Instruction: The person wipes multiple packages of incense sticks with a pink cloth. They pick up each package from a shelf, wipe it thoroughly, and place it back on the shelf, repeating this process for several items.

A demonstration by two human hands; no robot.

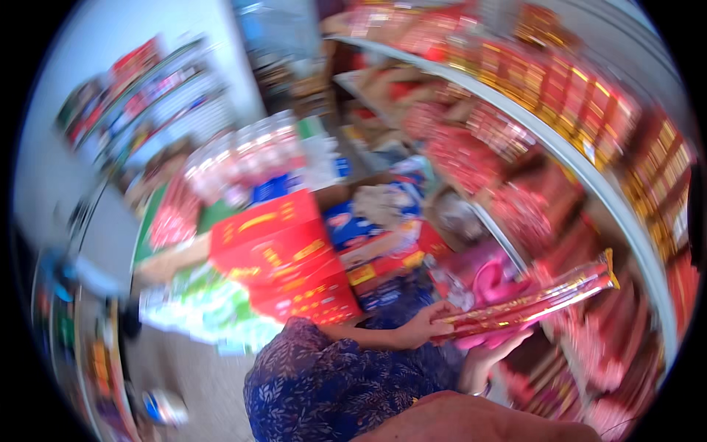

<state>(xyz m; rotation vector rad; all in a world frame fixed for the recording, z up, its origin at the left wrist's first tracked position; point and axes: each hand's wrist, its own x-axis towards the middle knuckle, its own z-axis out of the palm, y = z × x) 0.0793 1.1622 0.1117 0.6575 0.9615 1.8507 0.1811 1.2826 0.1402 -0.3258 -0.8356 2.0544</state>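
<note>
A long, slim red packet [530, 301] with gold trim and a shiny wrapper slants up to the right. My left hand [424, 327] grips its lower left end. My right hand [502, 347] is just below the packet's middle, palm partly hidden, fingers stretched along its underside; whether it bears the packet is unclear. A bright pink item [491, 279] lies behind and under the packet, blurred. Blue leaf-patterned clothing [342, 381] covers the person's body at the bottom.
Curved-looking shelves [552, 127] on the right hold many red and gold packages. A large red carton [287, 259] stands left of my hands, beside a green and white package [215, 304]. Pink-labelled bottles [248, 154] stand behind it. A blue and white object [165, 408] lies on the floor.
</note>
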